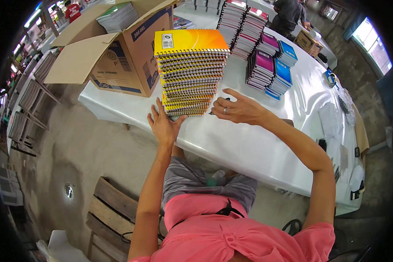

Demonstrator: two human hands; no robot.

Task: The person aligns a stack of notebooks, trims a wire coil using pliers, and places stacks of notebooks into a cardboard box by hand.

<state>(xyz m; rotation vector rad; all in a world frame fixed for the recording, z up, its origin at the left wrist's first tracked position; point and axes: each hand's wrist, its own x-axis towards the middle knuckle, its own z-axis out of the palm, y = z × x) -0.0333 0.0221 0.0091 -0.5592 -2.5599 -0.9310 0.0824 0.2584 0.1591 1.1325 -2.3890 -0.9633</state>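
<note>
A tall stack of yellow-orange spiral notebooks (191, 72) stands near the table's front edge, with the coil bindings facing me. My left hand (163, 126) rests at the lower left corner of the stack, its fingers spread and the thumb along the bottom edge. Just right of the stack's lower part is my right hand (235, 109), with a ring on one finger. Its fingers are curled, the index finger partly lifted. Something small and dark shows at the fingertips, too hidden to name.
An open cardboard box (129, 61) holding green-covered notebooks (118, 17) sits left of the stack. Behind and right stand stacks of red (244, 26), purple (261, 65) and blue notebooks (283, 72) on the white-covered table (257, 139). A wooden chair (113, 209) is at lower left. Another person (288, 17) stands beyond the table.
</note>
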